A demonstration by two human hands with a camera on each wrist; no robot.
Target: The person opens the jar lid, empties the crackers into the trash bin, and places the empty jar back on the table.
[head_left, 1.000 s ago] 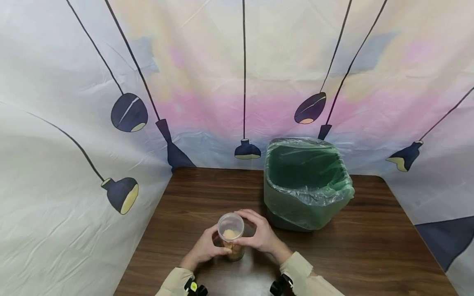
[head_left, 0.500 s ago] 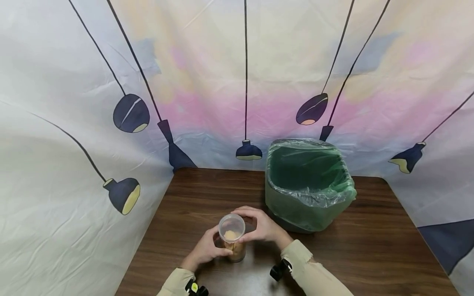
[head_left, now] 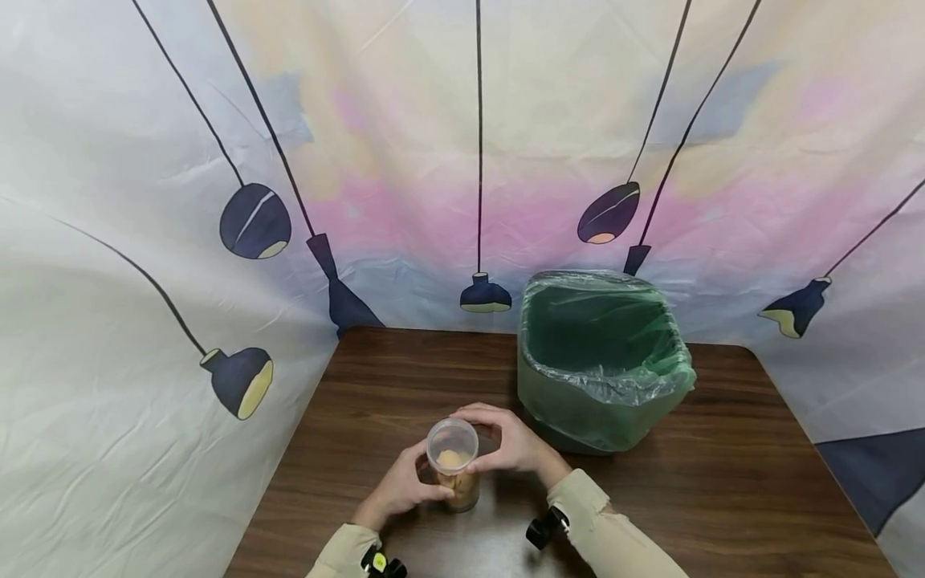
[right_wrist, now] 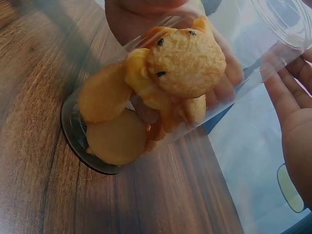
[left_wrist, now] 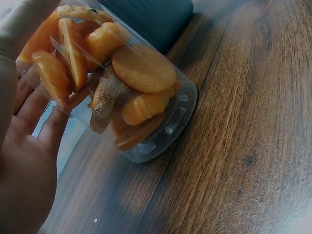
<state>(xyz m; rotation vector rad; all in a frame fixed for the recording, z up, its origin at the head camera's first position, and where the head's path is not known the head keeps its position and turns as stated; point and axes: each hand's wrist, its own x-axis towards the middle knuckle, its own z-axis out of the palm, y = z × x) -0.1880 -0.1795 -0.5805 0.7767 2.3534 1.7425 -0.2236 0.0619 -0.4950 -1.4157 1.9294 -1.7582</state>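
A clear plastic jar stands on the table near its front, partly filled with biscuits of several shapes. My left hand grips the jar's body from the left, thumb in front and fingers wrapping behind. From the right, my right hand holds the jar's round clear top between thumb and fingers. I cannot tell whether a lid is on that top. In the right wrist view a round cracker with dark specks shows through the wall, and my left fingers lie behind it.
A green bin lined with a clear plastic bag stands at the back right, beyond my right hand. The brown wooden table meets a cloth backdrop with printed lamps behind and at both sides.
My right hand and forearm have shifted slightly right, with its thumb sliding a little along the jar's top. My left hand keeps its grip; the last half second shows almost no movement.
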